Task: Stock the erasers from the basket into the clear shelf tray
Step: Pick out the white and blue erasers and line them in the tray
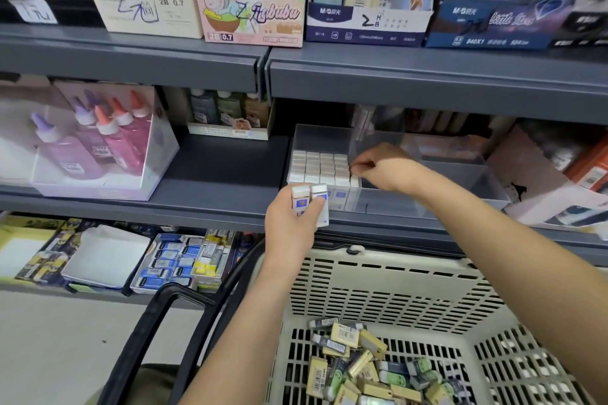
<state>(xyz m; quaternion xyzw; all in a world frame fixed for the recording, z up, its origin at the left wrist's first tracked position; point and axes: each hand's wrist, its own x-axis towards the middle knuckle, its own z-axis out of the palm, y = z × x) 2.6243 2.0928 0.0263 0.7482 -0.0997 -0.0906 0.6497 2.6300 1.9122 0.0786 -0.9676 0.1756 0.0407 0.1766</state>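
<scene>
Head view: two hands at the clear tray, over the basket.
The left hand grips two erasers upright, just in front of the tray. The right hand reaches inside it, fingertips bunched against the packed rows to their left; I cannot tell whether they hold one. Loose erasers lie in the basket below both wrists.
</scene>
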